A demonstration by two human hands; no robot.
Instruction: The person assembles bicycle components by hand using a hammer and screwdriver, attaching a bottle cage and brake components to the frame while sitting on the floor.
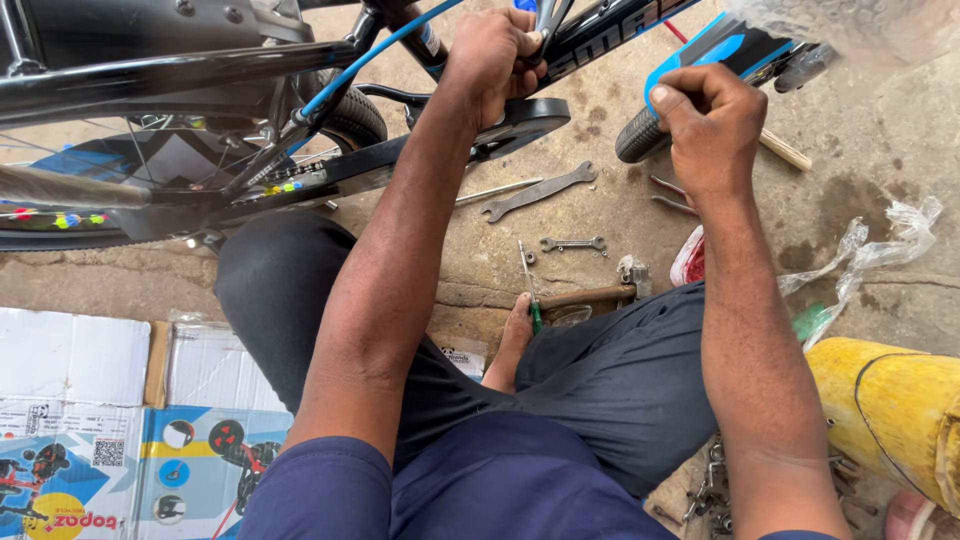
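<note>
the person sits on the concrete floor (880, 160) with a small black bicycle (200, 70) lying across in front of the knees. the left hand (492, 60) is wrapped tight round a metal tool (548, 18) set against the black frame tube (600, 35), just above the chain guard (420, 150); that grip is closed on the tool. the right hand (712, 125) is curled into a fist just beside a black and blue part (700, 55) of the bicycle, thumb on top; whether its grip holds anything i cannot tell, since the fingers hide it.

this looks like a fastening step at the frame, one hand working the tool while the other steadies. the next move probably calls for a firm turn of the tool without letting it slip off.

spare tools lie near on the floor: a flat spanner (540, 190), a smaller spanner (572, 243), a green-handled screwdriver (528, 285) and a hammer (590, 295) by the bare foot (508, 345).

at lower left lies a flattened cardboard box (120, 440), white above and blue below, printed with small bicycle pictures, round icons, a square code and a yellow patch with red lettering. a small white label (462, 355) lies by the knee. crumpled clear plastic wrap (870, 250) lies at right, near a yellow cylinder (890, 410).
</note>
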